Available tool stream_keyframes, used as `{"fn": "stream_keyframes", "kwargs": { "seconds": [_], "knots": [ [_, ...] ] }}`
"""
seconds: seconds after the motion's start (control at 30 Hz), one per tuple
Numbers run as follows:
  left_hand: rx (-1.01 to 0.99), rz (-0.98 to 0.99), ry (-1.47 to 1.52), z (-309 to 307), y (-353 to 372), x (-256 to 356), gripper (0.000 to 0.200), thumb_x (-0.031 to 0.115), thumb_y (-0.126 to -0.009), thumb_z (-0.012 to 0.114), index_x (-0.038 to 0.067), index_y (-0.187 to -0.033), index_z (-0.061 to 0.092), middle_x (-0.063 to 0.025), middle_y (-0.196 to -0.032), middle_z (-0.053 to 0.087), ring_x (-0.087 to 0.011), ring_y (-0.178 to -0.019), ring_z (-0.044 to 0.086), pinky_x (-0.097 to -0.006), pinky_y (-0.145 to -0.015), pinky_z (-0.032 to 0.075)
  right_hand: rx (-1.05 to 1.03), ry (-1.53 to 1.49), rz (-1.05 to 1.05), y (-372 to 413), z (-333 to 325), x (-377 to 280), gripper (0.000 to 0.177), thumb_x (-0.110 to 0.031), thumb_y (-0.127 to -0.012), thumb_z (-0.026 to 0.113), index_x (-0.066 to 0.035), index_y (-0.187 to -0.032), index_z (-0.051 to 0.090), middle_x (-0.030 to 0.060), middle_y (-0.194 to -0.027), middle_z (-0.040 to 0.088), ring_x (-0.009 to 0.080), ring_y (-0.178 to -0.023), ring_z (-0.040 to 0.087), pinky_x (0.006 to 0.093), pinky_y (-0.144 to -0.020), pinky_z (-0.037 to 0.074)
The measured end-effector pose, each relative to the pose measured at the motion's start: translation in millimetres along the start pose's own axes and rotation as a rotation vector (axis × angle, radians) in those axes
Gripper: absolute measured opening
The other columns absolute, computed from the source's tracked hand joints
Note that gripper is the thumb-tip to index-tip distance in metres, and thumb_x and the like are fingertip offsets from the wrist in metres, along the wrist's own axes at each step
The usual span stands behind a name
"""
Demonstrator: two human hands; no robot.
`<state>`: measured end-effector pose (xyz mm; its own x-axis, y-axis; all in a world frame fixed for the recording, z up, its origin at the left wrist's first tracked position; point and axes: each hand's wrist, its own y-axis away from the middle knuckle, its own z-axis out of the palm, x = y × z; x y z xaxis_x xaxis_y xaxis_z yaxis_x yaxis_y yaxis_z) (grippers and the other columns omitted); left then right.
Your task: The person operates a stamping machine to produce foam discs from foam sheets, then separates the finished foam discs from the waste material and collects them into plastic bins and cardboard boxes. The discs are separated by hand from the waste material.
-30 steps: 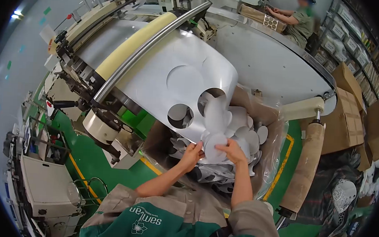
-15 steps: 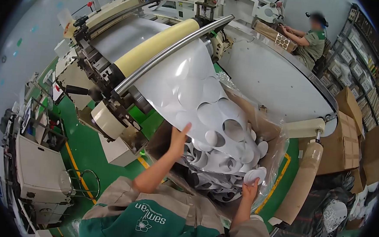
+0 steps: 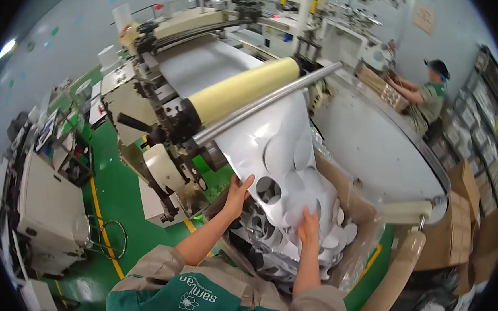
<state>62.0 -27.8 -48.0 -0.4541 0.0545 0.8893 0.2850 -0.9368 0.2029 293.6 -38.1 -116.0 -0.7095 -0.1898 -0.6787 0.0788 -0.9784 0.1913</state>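
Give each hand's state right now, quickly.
Left hand: at edge of punched sheet; grip cannot be told.
Right hand: at pale discs; grip cannot be told.

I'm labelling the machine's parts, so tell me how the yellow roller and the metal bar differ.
Colour: the roller is pale yellow, the bar shiny silver.
Thickness: the roller is much thicker than the bar.
Place: the bar lies nearer the person than the roller.
Shared: both are long and round, and run roughly parallel, crosswise to the sheet.
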Motion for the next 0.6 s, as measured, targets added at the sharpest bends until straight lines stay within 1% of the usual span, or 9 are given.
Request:
{"fn": "stream_keyframes", "kwargs": {
  "seconds": [0.07,0.17,0.27,0.33,0.37,0.4,0.47,0.53,0.6],
  "knots": [
    [0.005,0.239,-0.140,-6.8,-20.6,7.5,0.042,0.022,-0.082,0.061,0.000,-0.114,0.047,-0.0066,-0.104,0.058,-0.0158,-0.092,0.056,-0.0304,-0.079,0.045,0.026,-0.060,-0.049,4.9,-11.2,-0.8,0.038,-0.005,-0.085,0.053,0.001,-0.120,0.039,0.0114,-0.114,0.051,0.0223,-0.104,0.050,0.0358,-0.089,0.043],
    [-0.077,0.130,-0.158,-6.4,-17.2,3.7,0.033,0.021,-0.081,0.062,-0.002,-0.105,0.056,-0.0065,-0.096,0.061,-0.0132,-0.086,0.056,-0.0270,-0.076,0.044,0.109,-0.168,-0.146,13.9,-13.7,-16.9,0.040,-0.001,-0.084,0.052,0.001,-0.121,0.037,0.0114,-0.116,0.049,0.0232,-0.106,0.049,0.0377,-0.090,0.043],
    [-0.202,-0.021,-0.347,4.6,24.4,-1.3,0.030,0.022,-0.085,0.057,-0.004,-0.099,0.059,-0.0053,-0.087,0.063,-0.0097,-0.077,0.056,-0.0239,-0.071,0.044,-0.178,0.314,-0.071,-7.9,49.3,-35.6,0.040,-0.003,-0.078,0.059,0.004,-0.114,0.045,0.0110,-0.107,0.055,0.0198,-0.096,0.054,0.0327,-0.084,0.044],
    [-0.239,-0.244,-0.320,-4.4,28.1,-23.1,0.029,0.024,-0.088,0.053,-0.003,-0.096,0.060,-0.0057,-0.085,0.062,-0.0095,-0.077,0.056,-0.0238,-0.071,0.043,-0.344,0.639,0.065,-21.2,72.3,-33.2,0.037,-0.008,-0.073,0.066,0.004,-0.106,0.053,0.0089,-0.094,0.060,0.0174,-0.084,0.058,0.0273,-0.078,0.045],
    [-0.235,-0.187,-0.072,-6.0,24.0,-45.8,0.033,0.034,-0.088,0.053,0.001,-0.094,0.059,0.0012,-0.075,0.054,-0.0055,-0.068,0.049,-0.0215,-0.062,0.040,-0.350,0.671,0.136,-28.2,61.4,-24.8,0.039,-0.008,-0.075,0.065,0.004,-0.109,0.051,0.0095,-0.098,0.059,0.0179,-0.088,0.057,0.0286,-0.080,0.044],
    [-0.265,-0.194,-0.012,-3.6,26.9,-41.7,0.033,0.033,-0.088,0.052,0.002,-0.096,0.058,0.0005,-0.078,0.054,-0.0059,-0.069,0.050,-0.0219,-0.061,0.040,-0.359,0.701,0.205,-36.4,51.6,-18.0,0.040,-0.008,-0.076,0.064,0.004,-0.112,0.049,0.0101,-0.102,0.058,0.0185,-0.092,0.056,0.0299,-0.082,0.044],
    [-0.323,-0.199,0.110,11.2,35.8,-10.2,0.034,0.033,-0.089,0.051,0.002,-0.100,0.055,-0.0010,-0.083,0.055,-0.0065,-0.071,0.050,-0.0225,-0.061,0.041,-0.247,0.277,0.160,-27.3,30.4,-9.1,0.040,-0.009,-0.079,0.063,0.002,-0.114,0.048,0.0101,-0.108,0.056,0.0184,-0.097,0.054,0.0322,-0.088,0.041],
    [-0.139,-0.110,0.079,14.4,22.4,8.9,0.044,0.031,-0.085,0.056,0.001,-0.115,0.044,-0.0051,-0.093,0.056,-0.0120,-0.075,0.053,-0.0237,-0.069,0.042,-0.100,-0.063,0.111,-13.2,3.4,-2.2,0.040,-0.009,-0.080,0.062,0.002,-0.116,0.046,0.0102,-0.112,0.054,0.0187,-0.102,0.052,0.0342,-0.092,0.039],
    [0.168,0.063,-0.010,-3.2,-15.7,15.6,0.052,0.030,-0.080,0.061,-0.002,-0.116,0.043,-0.0073,-0.098,0.057,-0.0139,-0.088,0.053,-0.0264,-0.078,0.041,0.083,-0.322,0.061,-4.2,-20.0,-1.6,0.040,-0.010,-0.082,0.060,0.002,-0.117,0.045,0.0104,-0.115,0.052,0.0193,-0.105,0.049,0.0360,-0.095,0.037]
  ]
}}
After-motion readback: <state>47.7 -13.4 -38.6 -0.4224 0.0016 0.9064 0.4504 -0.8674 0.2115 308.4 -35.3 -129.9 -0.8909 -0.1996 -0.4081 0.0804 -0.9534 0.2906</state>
